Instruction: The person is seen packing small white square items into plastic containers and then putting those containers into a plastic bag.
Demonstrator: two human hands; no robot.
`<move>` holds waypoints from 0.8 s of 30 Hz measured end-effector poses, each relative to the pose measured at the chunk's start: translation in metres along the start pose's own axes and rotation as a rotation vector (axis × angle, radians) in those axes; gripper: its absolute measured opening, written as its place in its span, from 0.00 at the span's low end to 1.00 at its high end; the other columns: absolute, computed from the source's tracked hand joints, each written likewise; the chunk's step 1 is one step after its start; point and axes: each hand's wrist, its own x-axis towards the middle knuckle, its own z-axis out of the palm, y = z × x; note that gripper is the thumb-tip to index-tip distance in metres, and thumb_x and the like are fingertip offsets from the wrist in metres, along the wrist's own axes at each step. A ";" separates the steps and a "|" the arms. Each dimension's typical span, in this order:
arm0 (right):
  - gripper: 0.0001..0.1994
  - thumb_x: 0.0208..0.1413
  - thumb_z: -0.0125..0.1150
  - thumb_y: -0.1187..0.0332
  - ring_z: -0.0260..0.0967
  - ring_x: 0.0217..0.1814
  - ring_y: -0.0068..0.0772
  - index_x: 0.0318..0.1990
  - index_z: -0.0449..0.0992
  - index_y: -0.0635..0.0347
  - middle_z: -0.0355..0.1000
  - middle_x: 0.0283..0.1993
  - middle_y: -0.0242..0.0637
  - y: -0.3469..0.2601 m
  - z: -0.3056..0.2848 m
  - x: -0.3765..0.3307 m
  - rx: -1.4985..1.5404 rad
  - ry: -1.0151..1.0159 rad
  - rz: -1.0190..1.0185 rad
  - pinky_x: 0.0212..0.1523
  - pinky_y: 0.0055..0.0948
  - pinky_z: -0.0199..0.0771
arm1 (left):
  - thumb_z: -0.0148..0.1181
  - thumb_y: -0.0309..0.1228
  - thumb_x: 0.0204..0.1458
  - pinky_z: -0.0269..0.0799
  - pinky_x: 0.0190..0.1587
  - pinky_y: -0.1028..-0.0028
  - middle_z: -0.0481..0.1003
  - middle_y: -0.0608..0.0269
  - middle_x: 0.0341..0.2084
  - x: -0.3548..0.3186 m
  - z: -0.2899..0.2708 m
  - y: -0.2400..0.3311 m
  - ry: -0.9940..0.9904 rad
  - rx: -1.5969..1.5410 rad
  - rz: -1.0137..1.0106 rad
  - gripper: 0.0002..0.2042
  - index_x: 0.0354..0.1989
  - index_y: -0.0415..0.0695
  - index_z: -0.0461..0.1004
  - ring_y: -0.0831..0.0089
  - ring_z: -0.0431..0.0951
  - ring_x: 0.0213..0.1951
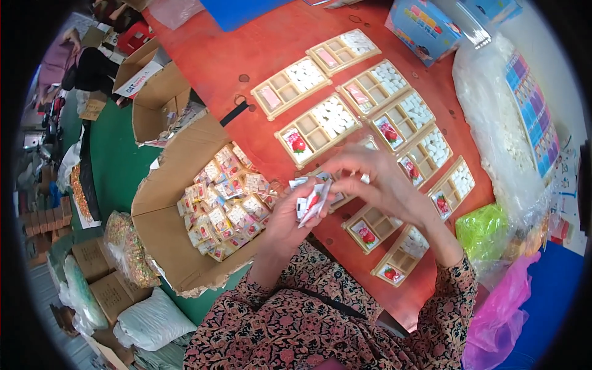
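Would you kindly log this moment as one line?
left hand: holding cards | right hand: above trays | trays: on red table | cardboard box: holding packs

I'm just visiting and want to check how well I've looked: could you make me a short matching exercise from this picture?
Column one
1. Left hand
2. Large open cardboard box
3. Tabletop
4. Crumpled plastic at lower right

Column two
A. Red
B. Holds small picture cards
C. Bright pink
D. Contains a heap of small packets

Right pairs: 1-B, 2-D, 3-A, 4-C
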 end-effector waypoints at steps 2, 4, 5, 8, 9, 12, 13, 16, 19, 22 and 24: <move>0.09 0.50 0.60 0.70 0.68 0.39 0.38 0.38 0.74 0.64 0.70 0.37 0.40 -0.008 0.015 0.005 0.047 0.023 -0.133 0.40 0.34 0.68 | 0.50 0.34 0.57 0.59 0.12 0.83 0.75 0.55 0.27 -0.006 0.006 -0.004 0.109 0.000 0.009 0.11 0.41 0.39 0.70 0.72 0.74 0.21; 0.09 0.49 0.60 0.71 0.68 0.40 0.39 0.37 0.74 0.64 0.69 0.38 0.40 -0.007 0.022 0.004 -0.055 -0.003 -0.184 0.41 0.34 0.68 | 0.51 0.35 0.57 0.59 0.12 0.83 0.75 0.59 0.26 -0.006 -0.001 -0.011 0.093 -0.018 0.000 0.11 0.41 0.42 0.70 0.73 0.75 0.21; 0.08 0.49 0.60 0.72 0.68 0.40 0.39 0.36 0.74 0.64 0.69 0.38 0.40 -0.006 0.024 0.005 -0.165 -0.010 -0.201 0.42 0.34 0.68 | 0.52 0.35 0.56 0.58 0.12 0.83 0.74 0.60 0.25 -0.003 -0.013 -0.014 -0.027 -0.021 0.006 0.10 0.42 0.42 0.70 0.73 0.75 0.21; 0.06 0.46 0.61 0.76 0.67 0.41 0.39 0.33 0.73 0.65 0.68 0.36 0.39 -0.002 0.028 0.006 -0.174 -0.032 -0.258 0.42 0.33 0.68 | 0.52 0.35 0.56 0.59 0.12 0.83 0.75 0.60 0.26 0.000 -0.021 -0.019 -0.044 0.009 -0.019 0.10 0.40 0.42 0.71 0.74 0.75 0.21; 0.05 0.46 0.61 0.78 0.67 0.40 0.37 0.32 0.73 0.64 0.68 0.36 0.39 -0.005 0.028 0.008 -0.146 -0.037 -0.241 0.42 0.31 0.68 | 0.52 0.35 0.56 0.58 0.13 0.84 0.75 0.60 0.26 -0.001 -0.024 -0.016 -0.105 0.013 -0.027 0.10 0.39 0.42 0.71 0.74 0.76 0.21; 0.04 0.45 0.61 0.79 0.68 0.37 0.36 0.30 0.73 0.64 0.69 0.33 0.38 -0.011 0.031 0.010 -0.021 -0.009 -0.152 0.39 0.31 0.68 | 0.52 0.37 0.58 0.58 0.13 0.85 0.76 0.59 0.25 -0.004 -0.023 -0.013 -0.049 0.044 0.012 0.11 0.40 0.43 0.72 0.76 0.76 0.22; 0.03 0.46 0.60 0.79 0.68 0.34 0.36 0.29 0.73 0.64 0.69 0.31 0.39 -0.012 0.030 0.011 0.083 0.030 -0.072 0.38 0.32 0.68 | 0.52 0.38 0.58 0.58 0.13 0.85 0.76 0.59 0.25 -0.004 -0.023 -0.011 -0.073 0.046 0.016 0.11 0.41 0.43 0.72 0.77 0.76 0.22; 0.01 0.49 0.58 0.79 0.68 0.30 0.30 0.30 0.73 0.66 0.70 0.28 0.39 -0.016 0.026 0.013 0.065 0.155 -0.048 0.32 0.27 0.67 | 0.50 0.39 0.59 0.58 0.12 0.85 0.76 0.55 0.27 -0.008 -0.019 -0.005 -0.057 0.001 0.025 0.12 0.42 0.42 0.71 0.77 0.74 0.21; 0.01 0.51 0.57 0.79 0.67 0.29 0.24 0.30 0.73 0.67 0.71 0.26 0.36 -0.023 0.025 0.011 0.008 0.242 0.012 0.31 0.23 0.66 | 0.49 0.38 0.59 0.58 0.12 0.85 0.76 0.53 0.28 -0.008 -0.022 -0.005 -0.120 -0.076 0.042 0.12 0.43 0.42 0.70 0.75 0.73 0.21; 0.02 0.52 0.56 0.78 0.66 0.30 0.21 0.30 0.73 0.67 0.71 0.26 0.33 -0.024 0.031 0.003 -0.013 0.263 0.063 0.33 0.22 0.66 | 0.52 0.37 0.58 0.58 0.12 0.84 0.75 0.54 0.28 -0.008 -0.023 -0.007 -0.139 -0.050 0.057 0.12 0.43 0.42 0.70 0.75 0.73 0.21; 0.02 0.53 0.56 0.77 0.65 0.29 0.20 0.31 0.73 0.67 0.70 0.25 0.34 -0.020 0.034 -0.001 -0.045 0.252 0.072 0.31 0.22 0.66 | 0.56 0.36 0.56 0.56 0.12 0.82 0.74 0.55 0.26 -0.007 -0.014 -0.011 0.135 0.058 0.099 0.13 0.43 0.41 0.70 0.76 0.70 0.18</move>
